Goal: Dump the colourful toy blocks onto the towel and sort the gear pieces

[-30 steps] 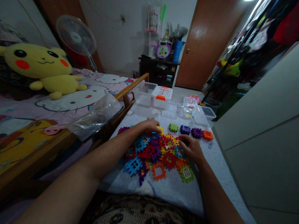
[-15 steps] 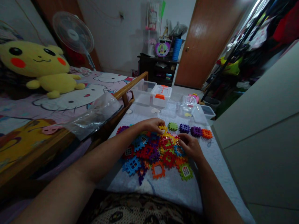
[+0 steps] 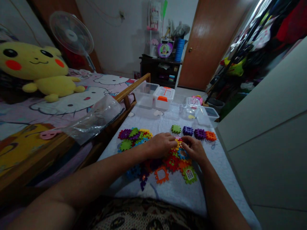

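Observation:
A pile of colourful plastic interlocking blocks, toothed squares, lies on the cloth-covered table before me. My left hand point(image 3: 163, 144) reaches over the middle of the pile, its fingers curled and closed at a yellow interlocking block point(image 3: 178, 144). From the other side my right hand point(image 3: 194, 148) has thumb and fingers pinched at the yellow pieces; what exactly lies in its grip is partly hidden. Below the hands are a blue window block point(image 3: 183, 153), a red block point(image 3: 172, 162), an orange frame block point(image 3: 161, 175) and a green window block point(image 3: 189, 174).
Behind the pile stand a green block point(image 3: 176, 129), purple stacks point(image 3: 200, 134) and an orange stack point(image 3: 210, 136) in a row. Clear plastic boxes point(image 3: 164, 99) occupy the far end. A wooden bed rail point(image 3: 129, 91) runs along the left; a white cabinet point(image 3: 268, 134) borders the right.
My left hand has moved right and slightly nearer, from the pile's far edge to beside my right hand. Green and purple blocks at the far left are uncovered. My right hand stays nearly in place.

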`<action>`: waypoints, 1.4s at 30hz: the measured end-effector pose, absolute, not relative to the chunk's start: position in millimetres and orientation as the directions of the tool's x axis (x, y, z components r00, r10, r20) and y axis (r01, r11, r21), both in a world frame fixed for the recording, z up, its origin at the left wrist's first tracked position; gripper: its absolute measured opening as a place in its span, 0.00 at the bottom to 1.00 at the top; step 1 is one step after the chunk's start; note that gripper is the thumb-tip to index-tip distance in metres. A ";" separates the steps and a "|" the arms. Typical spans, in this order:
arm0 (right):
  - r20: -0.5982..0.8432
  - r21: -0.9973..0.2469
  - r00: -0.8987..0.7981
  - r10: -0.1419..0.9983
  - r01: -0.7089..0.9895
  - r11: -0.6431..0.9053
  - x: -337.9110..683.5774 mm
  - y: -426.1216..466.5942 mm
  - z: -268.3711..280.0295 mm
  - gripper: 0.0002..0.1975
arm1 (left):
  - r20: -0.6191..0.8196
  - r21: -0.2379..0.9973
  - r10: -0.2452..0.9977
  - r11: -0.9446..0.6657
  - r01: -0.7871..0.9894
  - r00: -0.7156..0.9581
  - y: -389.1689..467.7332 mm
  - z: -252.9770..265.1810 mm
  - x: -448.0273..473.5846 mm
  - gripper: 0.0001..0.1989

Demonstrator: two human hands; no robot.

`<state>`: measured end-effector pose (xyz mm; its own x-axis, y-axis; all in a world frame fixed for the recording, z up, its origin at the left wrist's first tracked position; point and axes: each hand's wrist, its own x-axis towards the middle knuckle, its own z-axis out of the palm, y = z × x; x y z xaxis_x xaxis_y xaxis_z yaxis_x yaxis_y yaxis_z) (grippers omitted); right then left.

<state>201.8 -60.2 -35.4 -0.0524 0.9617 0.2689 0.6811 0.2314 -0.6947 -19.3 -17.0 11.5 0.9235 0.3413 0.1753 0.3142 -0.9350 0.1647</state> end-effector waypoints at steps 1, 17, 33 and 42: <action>0.266 -0.695 -0.055 0.963 0.680 0.231 201.9 -60.0 -35.9 0.13 | 0.192 0.152 0.322 -0.943 0.296 0.927 -21.1 9.3 -19.6 0.11; 0.273 -0.685 -0.129 0.953 0.670 0.286 204.3 -57.6 -38.8 0.11 | 0.300 0.301 0.454 -0.880 0.368 0.839 -29.4 13.6 -67.5 0.11; 0.220 -0.702 -0.103 0.970 0.674 0.231 206.0 -56.6 -45.1 0.16 | -0.067 0.356 0.876 -0.425 0.832 0.477 33.8 -0.8 -185.9 0.23; 0.193 -0.703 -0.107 0.975 0.679 0.213 204.3 -58.6 -42.1 0.17 | -0.120 0.464 0.840 -0.425 0.777 0.530 30.4 -1.8 -178.8 0.26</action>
